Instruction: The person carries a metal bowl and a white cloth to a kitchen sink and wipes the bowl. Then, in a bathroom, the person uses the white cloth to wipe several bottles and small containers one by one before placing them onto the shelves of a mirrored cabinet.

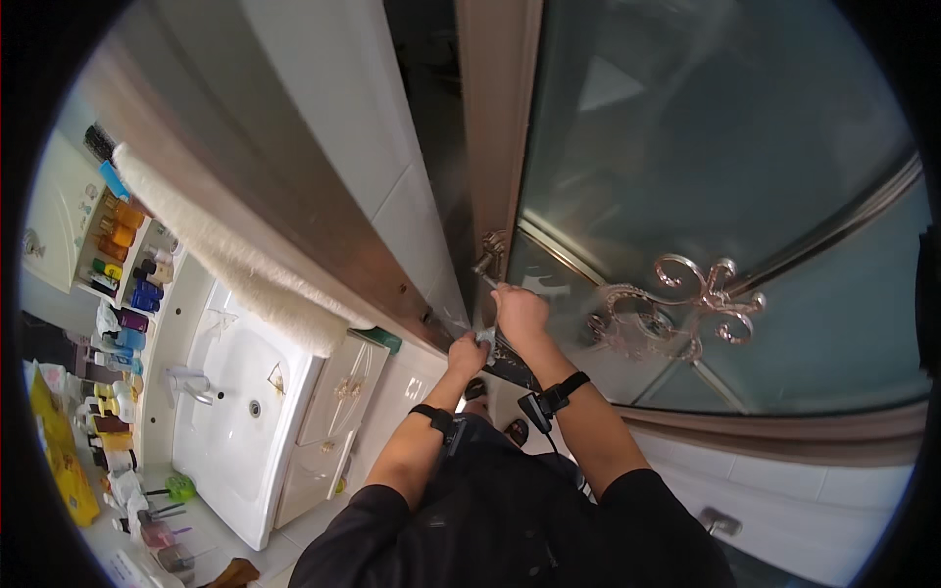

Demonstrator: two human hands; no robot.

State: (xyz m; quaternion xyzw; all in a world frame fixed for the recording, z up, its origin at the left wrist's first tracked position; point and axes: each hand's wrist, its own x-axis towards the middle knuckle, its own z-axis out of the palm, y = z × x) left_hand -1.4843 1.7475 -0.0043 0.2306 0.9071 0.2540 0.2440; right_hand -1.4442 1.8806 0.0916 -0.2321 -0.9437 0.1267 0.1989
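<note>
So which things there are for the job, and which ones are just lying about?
For the job, it seems:
- metal handle, near the right grip
- pale thing in the left grip, too unclear to name

Just about:
- row of bottles
- yellow packet
- cream towel
- white sink

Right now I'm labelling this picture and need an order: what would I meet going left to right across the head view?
Yellow package → silver faucet → cream cabinet front → left hand → right hand → scroll-shaped metal ornament.
</note>
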